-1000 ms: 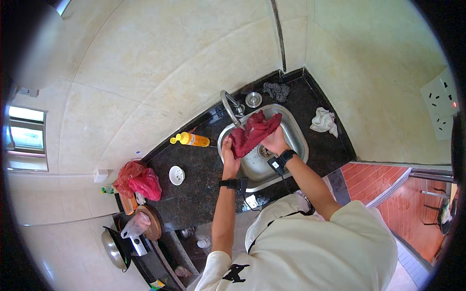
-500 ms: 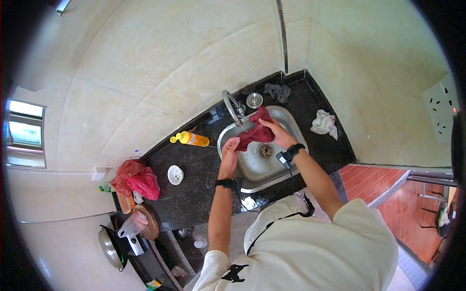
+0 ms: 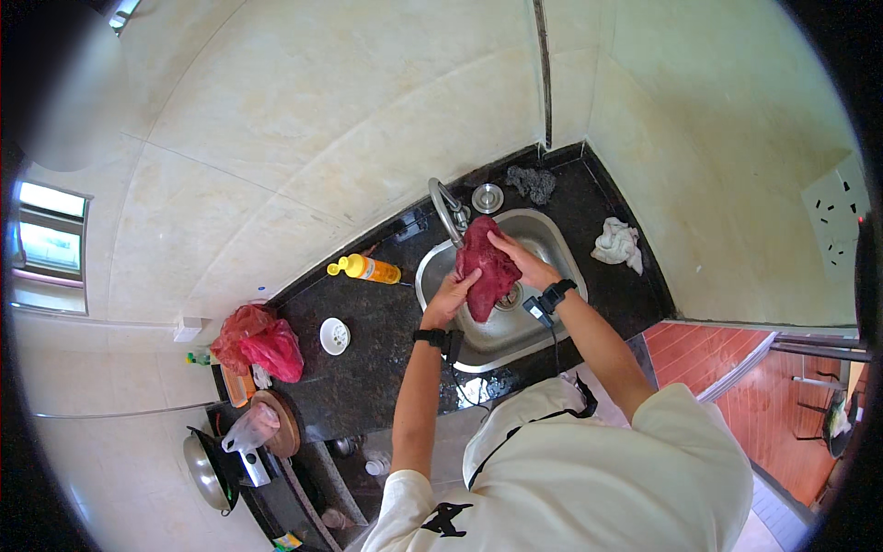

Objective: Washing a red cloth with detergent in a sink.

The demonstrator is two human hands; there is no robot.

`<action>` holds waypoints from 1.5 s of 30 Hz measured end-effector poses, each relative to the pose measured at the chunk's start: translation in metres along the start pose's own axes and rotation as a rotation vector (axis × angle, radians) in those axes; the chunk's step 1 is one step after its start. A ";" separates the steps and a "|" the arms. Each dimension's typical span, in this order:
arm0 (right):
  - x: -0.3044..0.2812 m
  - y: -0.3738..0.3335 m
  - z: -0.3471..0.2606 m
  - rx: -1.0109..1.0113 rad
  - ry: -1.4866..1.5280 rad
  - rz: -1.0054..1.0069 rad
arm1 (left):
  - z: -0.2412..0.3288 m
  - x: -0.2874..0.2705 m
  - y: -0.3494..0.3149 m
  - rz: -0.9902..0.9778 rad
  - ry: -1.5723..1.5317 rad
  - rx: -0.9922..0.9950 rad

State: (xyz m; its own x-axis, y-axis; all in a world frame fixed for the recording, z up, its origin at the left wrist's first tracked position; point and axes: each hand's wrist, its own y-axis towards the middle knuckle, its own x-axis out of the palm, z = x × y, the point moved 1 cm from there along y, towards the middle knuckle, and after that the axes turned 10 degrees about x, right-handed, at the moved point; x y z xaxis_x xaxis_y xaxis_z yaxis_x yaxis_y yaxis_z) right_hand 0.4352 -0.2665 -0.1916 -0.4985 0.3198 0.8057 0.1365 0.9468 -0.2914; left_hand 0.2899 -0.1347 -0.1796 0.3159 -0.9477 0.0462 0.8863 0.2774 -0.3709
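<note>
A wet-looking dark red cloth (image 3: 487, 269) is bunched up over the steel sink (image 3: 558, 241), close below the spout of the curved faucet (image 3: 442, 204). My left hand (image 3: 449, 296) grips its left side, thumb on top. On the right side my right hand (image 3: 526, 262) holds it too, fingers partly hidden by the folds. The cloth covers part of the drain (image 3: 510, 296). Both wrists wear black bands with cables.
Left of the sink lie a yellow bottle (image 3: 370, 270) and a white bowl (image 3: 335, 336), with red plastic bags (image 3: 262, 345) farther left. Behind the sink are a metal drain strainer (image 3: 487, 198) and a grey scouring pad (image 3: 531, 183). A white cloth (image 3: 618, 246) rests at right.
The red cloth has been gathered from a stretched, slanting shape into a more upright bundle. My left hand has come nearer to the right one, its thumb now over the cloth.
</note>
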 end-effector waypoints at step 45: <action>-0.081 -0.067 0.028 -0.566 -0.909 0.971 | -0.032 -0.006 0.039 0.214 -0.235 0.439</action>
State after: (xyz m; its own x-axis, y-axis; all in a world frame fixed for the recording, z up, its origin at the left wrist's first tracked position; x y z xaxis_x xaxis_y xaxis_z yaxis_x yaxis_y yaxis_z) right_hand 0.4430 -0.3572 -0.2519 -0.3461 0.9040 -0.2511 0.9381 0.3287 -0.1094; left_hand 0.3122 -0.1232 -0.2237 0.5274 -0.8159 0.2369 0.8362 0.5479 0.0253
